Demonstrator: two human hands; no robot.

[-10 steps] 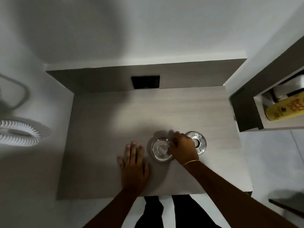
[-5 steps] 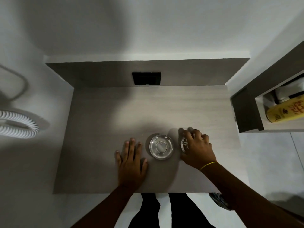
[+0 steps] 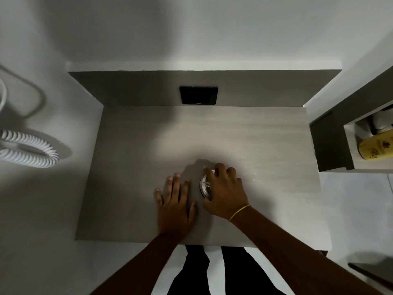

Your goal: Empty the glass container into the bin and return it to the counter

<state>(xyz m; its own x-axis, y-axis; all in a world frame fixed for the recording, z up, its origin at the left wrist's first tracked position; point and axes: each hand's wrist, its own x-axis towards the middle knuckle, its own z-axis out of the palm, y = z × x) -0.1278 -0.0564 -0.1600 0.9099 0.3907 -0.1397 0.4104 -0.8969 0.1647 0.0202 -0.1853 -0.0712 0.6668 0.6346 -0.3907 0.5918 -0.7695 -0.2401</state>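
My right hand (image 3: 225, 192) lies over a round glass piece (image 3: 204, 187) on the grey counter (image 3: 131, 171), fingers curled on its rim. Only the left edge of the glass shows. It appears to be the lid set on the glass container, though the hand hides where they meet. My left hand (image 3: 174, 207) rests flat on the counter just left of the glass, fingers spread, holding nothing. No bin is in view.
A black wall plate (image 3: 198, 95) sits on the dark panel behind the counter. A side shelf (image 3: 331, 143) at right holds a yellow bottle (image 3: 376, 149). A white coiled hose (image 3: 27, 152) hangs at left. Small crumbs (image 3: 253, 177) speckle the counter right of my hand.
My right hand took the glass lid from the right and carried it left over the container, which it now covers. The left hand has stayed flat in place.
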